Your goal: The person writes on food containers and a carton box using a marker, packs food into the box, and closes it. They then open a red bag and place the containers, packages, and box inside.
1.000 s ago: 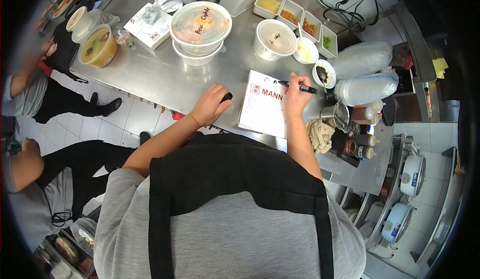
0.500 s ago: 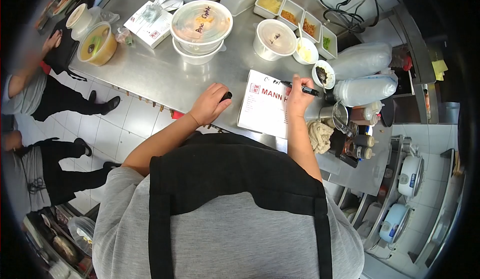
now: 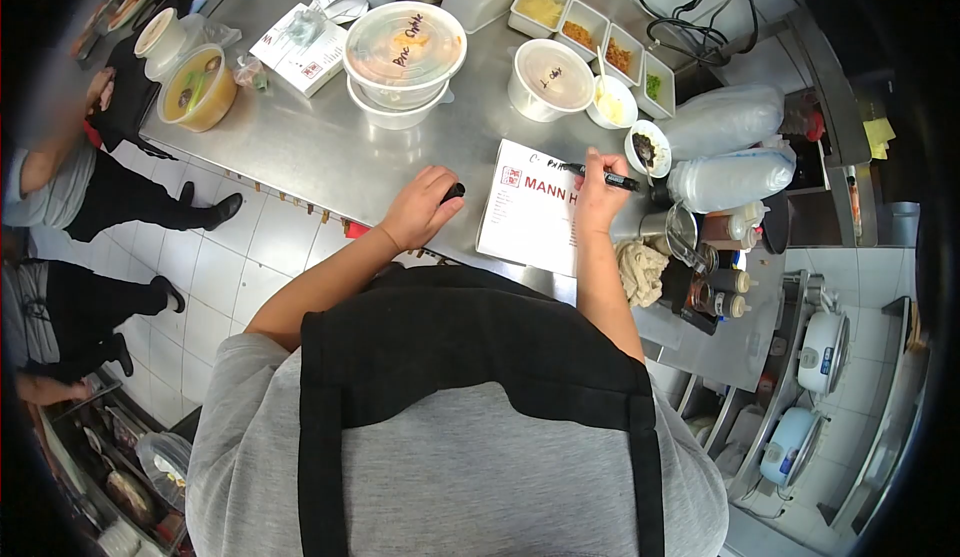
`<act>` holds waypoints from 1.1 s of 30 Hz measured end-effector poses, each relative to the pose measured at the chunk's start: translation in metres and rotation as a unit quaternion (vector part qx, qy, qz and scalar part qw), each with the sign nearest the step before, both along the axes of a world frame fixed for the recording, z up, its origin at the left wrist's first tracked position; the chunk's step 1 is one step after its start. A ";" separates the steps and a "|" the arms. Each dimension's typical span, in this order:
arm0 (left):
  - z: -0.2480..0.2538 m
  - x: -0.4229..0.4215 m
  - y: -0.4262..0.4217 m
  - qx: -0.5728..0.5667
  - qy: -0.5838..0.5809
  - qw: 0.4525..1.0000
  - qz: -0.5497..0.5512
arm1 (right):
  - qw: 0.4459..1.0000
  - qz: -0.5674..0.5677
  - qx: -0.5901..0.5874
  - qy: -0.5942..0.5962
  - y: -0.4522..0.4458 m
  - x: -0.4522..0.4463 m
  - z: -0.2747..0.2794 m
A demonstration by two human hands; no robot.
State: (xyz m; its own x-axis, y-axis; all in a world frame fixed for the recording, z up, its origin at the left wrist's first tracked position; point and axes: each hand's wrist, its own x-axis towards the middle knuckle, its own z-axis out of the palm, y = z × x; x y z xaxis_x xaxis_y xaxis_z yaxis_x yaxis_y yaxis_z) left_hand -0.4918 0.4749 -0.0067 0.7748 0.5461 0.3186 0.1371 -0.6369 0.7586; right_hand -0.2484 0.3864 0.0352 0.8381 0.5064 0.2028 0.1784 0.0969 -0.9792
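Note:
In the head view my right hand [image 3: 600, 193] grips a black marker [image 3: 622, 182], its tip at the top edge of a white box [image 3: 520, 227]. Red lettering and a red square stamp are printed on the box, and short black handwriting runs above them. My left hand [image 3: 424, 207] rests at the counter's front edge, its fingers closed around a small black marker cap [image 3: 454, 192]. Beyond the box stands a lidded white tub [image 3: 550, 77] with writing on its lid. Two stacked lidded bowls [image 3: 405, 47] are farther left, the upper one also written on.
Four-sided white trays [image 3: 541, 7] of toppings line the back of the steel counter [image 3: 300, 142]. Small bowls [image 3: 650, 149], bagged lids [image 3: 725, 172], a cloth [image 3: 640, 272] and squeeze bottles [image 3: 735, 282] crowd the right. A soup tub [image 3: 197, 87] stands left, near two co-workers.
The handwriting on the box has grown by a stroke or more, with the marker still at its top edge. The lower-left co-worker has shifted, and a hand now reaches over the shelf there.

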 end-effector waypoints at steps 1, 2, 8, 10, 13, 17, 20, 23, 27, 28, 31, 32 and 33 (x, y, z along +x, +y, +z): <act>0.000 0.000 0.000 0.000 -0.004 1.000 -0.001 | 1.000 -0.015 0.002 0.002 -0.001 0.000 0.000; -0.001 0.000 0.000 0.000 -0.008 1.000 -0.002 | 1.000 -0.029 0.003 0.004 -0.002 0.000 0.001; -0.009 0.002 0.001 0.010 -0.008 1.000 -0.002 | 0.998 -0.051 0.004 -0.022 -0.001 0.007 -0.009; -0.014 0.003 0.002 0.017 -0.008 1.000 -0.002 | 0.998 -0.058 0.015 -0.023 -0.002 0.005 -0.008; -0.023 0.004 0.005 0.029 -0.007 1.000 -0.001 | 0.996 -0.076 0.014 -0.049 -0.002 0.005 -0.007; -0.073 0.007 0.013 0.083 0.002 0.997 0.000 | 0.992 -0.080 -0.007 -0.097 -0.002 0.019 -0.021; -0.210 0.019 0.029 0.232 0.047 0.972 -0.016 | 0.998 -0.049 0.019 0.026 -0.006 0.009 -0.005; 0.022 0.009 0.001 -0.065 -0.039 0.997 -0.024 | 0.986 0.066 0.121 0.088 -0.003 -0.015 0.021; 0.044 0.025 -0.006 -0.088 -0.087 0.991 -0.056 | 0.926 0.293 0.177 0.158 -0.012 -0.058 0.075; 0.053 0.026 -0.005 -0.086 -0.093 0.990 -0.065 | 0.926 0.319 0.164 0.116 -0.014 -0.060 0.080; 0.064 0.026 -0.006 -0.058 -0.099 0.991 -0.072 | 0.934 0.324 0.130 0.076 -0.016 -0.059 0.086; 0.065 0.025 -0.006 -0.047 -0.086 0.993 -0.072 | 0.941 0.315 0.113 0.058 -0.017 -0.061 0.089; 0.066 0.025 -0.008 -0.035 -0.073 0.994 -0.071 | 0.945 0.312 0.084 0.041 -0.018 -0.062 0.088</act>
State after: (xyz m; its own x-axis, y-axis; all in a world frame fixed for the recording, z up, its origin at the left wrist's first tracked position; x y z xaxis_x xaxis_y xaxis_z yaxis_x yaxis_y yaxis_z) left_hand -0.4669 0.4673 0.0591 0.7943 0.4590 0.3980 -0.0658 -0.5863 0.8074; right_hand -0.3101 0.3686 0.1234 0.4025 0.8743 0.2715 -0.0401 0.3131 -0.9489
